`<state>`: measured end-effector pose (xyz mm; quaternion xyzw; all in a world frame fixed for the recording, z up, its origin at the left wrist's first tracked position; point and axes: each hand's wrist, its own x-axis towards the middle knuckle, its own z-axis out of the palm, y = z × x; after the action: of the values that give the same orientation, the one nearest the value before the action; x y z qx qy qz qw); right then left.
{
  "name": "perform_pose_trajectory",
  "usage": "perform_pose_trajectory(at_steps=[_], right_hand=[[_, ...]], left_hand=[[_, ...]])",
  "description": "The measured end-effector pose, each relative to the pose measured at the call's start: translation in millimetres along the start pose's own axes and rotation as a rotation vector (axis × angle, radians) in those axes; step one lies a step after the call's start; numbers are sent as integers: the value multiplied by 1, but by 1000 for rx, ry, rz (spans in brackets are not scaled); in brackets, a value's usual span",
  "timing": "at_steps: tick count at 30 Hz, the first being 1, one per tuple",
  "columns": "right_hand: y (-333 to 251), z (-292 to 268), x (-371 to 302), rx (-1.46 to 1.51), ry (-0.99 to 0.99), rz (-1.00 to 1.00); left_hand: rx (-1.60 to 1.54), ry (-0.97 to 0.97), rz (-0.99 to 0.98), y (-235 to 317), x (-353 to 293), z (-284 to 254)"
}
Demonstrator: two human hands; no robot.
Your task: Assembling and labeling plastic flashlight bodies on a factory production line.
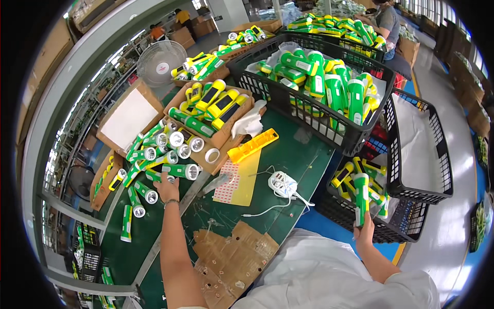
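My right hand (pixel 365 233) is closed around the lower end of a green and white flashlight (pixel 362 198), held upright over a low black crate (pixel 396 226) of similar flashlights. On the left, my left hand (pixel 168 189) has its fingers closed on a small green flashlight (pixel 153 175) at the near edge of a pile on the green table. Just beyond that hand lies a larger green flashlight (pixel 177 170) with its lens facing right. Loose flashlights (pixel 149 194) lie beside it. My fingertips partly cover the one I grip.
A large black crate (pixel 314 105) full of flashlights stands at the back. Another crate (pixel 419 149), lined with white, tilts at right. A cardboard box (pixel 210 135) of flashlights, a yellow plastic shell (pixel 253 146), a white power strip (pixel 282 184) and flattened cardboard (pixel 234 262) occupy the table (pixel 309 159).
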<state>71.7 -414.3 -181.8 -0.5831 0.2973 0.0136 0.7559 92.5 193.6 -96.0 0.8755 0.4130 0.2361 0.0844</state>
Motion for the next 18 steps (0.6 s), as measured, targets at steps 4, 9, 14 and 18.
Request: perform_pose_trajectory(at_steps=[4, 9, 14, 18], right_hand=[[32, -26, 87, 105, 119, 250], [39, -51, 160, 220, 214, 231], [41, -41, 193, -119, 205, -247], [-24, 72, 86, -84, -158, -818]], left_hand=[[-37, 160, 28, -11, -8, -4], [-236, 346, 164, 5, -41, -46], [-230, 473, 332, 32, -90, -96], [-308, 463, 424, 50, -125, -133]])
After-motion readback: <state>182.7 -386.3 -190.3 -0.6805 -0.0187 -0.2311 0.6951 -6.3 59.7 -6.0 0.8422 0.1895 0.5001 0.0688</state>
